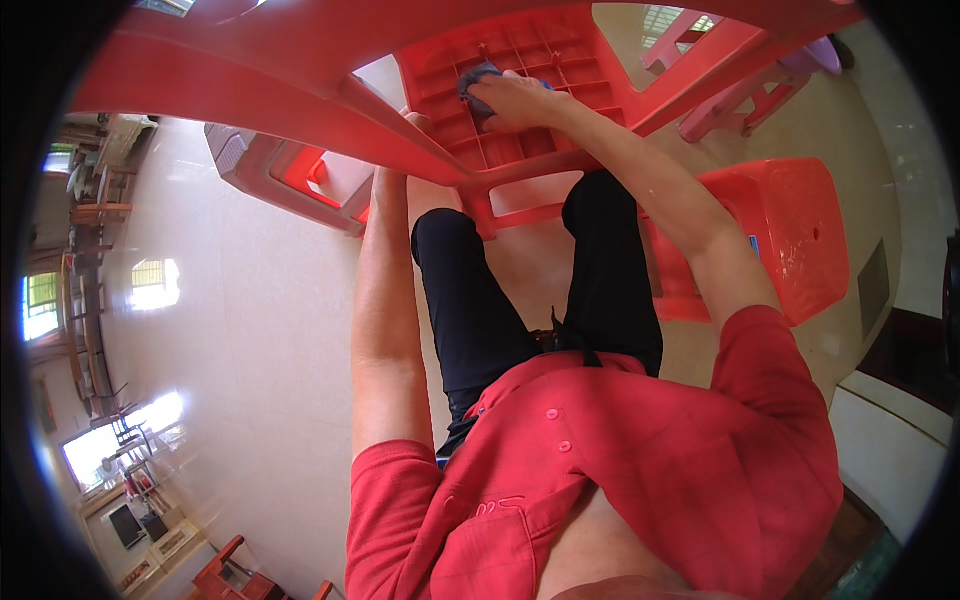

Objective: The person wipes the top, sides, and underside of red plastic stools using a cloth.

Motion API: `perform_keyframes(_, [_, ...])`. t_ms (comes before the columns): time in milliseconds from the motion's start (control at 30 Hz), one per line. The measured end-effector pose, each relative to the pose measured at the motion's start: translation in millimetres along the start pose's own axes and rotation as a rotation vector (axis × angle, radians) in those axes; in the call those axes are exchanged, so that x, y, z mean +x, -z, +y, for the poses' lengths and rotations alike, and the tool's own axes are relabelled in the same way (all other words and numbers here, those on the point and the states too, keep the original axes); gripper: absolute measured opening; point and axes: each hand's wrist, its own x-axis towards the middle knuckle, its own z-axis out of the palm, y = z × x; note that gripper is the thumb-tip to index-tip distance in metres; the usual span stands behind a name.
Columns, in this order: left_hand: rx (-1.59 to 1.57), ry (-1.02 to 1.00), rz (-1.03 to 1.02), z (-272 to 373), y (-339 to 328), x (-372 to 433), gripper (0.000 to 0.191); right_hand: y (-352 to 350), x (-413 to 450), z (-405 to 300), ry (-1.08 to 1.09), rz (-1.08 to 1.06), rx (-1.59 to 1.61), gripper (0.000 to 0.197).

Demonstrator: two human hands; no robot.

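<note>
A red plastic stool (pixel 517 146) is tipped before my knees, its ribbed seat underside facing me and its legs reaching toward the camera. Inside it, my right hand (pixel 517 103) presses a bunched grey-blue cloth (pixel 474 78) to the ribs. A small bright blue patch shows beside the hand; I cannot tell whether it belongs to the cloth. My left hand (pixel 418 120) is at the left edge of the seat, mostly hidden behind a stool leg, with only part of the fingers showing. It appears to grip that edge.
Another red stool (pixel 787 232) stands close by my right knee. A greyish-pink stool (pixel 262 169) is at the left, and a pink stool (pixel 739 105) near a purple basin (pixel 816 57) at the far right. Wooden chairs (pixel 232 574) and furniture line the left side. A white cabinet (pixel 892 427) is at right.
</note>
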Motion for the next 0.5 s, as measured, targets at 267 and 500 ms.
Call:
perform_keyframes(267, [-0.124, 0.024, -0.011, 0, 1, 2, 0.018, 19, 26, -9, -0.106, -0.242, -0.077, 0.058])
perform_keyframes(500, [-0.009, -0.046, 0.011, 0, -2, 2, 0.017, 5, 29, 16, -0.054, -0.215, 0.218, 0.055])
